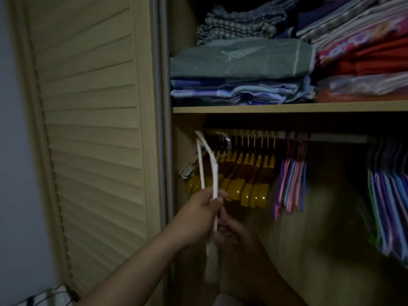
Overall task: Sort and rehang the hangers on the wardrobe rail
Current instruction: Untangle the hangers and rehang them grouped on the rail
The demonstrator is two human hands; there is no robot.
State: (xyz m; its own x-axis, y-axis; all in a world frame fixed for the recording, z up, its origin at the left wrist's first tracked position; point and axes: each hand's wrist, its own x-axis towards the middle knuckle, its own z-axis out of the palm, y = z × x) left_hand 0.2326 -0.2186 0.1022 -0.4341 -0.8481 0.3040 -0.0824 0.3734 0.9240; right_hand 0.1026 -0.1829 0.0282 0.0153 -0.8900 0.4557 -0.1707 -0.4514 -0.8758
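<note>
A white hanger (213, 173) is held upright in front of the wardrobe's left end, its hook near the rail (337, 138). My left hand (202, 212) grips its middle. My right hand (231, 230), just below and in shadow, curls round the hanger's lower part. On the rail hang several yellow wooden hangers (247, 173) at the left, a small bunch of pink and blue thin hangers (291, 182) in the middle, and a larger bunch of coloured thin hangers (390, 204) at the right.
A shelf (287, 108) just above the rail carries stacks of folded linen (240, 69). A slatted sliding door (92, 129) stands at the left. A stretch of rail between the two thin-hanger bunches is bare. The scene is dim.
</note>
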